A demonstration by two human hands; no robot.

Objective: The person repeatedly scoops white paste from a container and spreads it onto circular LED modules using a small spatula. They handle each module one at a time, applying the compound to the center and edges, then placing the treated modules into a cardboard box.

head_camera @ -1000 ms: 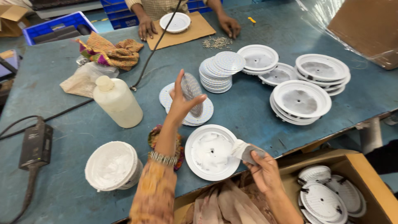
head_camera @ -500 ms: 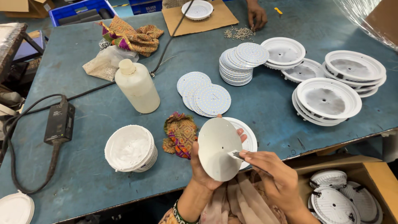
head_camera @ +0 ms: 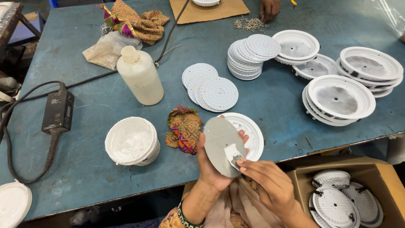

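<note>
Fingers of the left hand (head_camera: 213, 171) grip a round grey disc (head_camera: 222, 145) upright above the table's near edge, while the right hand (head_camera: 270, 183) pinches a small white applicator (head_camera: 233, 155) against its face. Smearing could go wrong if the disc tips in that light grip, since paste might then land unevenly or on the fingers. An open white housing (head_camera: 251, 128) lies just behind, a patterned rag (head_camera: 184, 128) beside it, the paste tub (head_camera: 132, 141) farther left.
</note>
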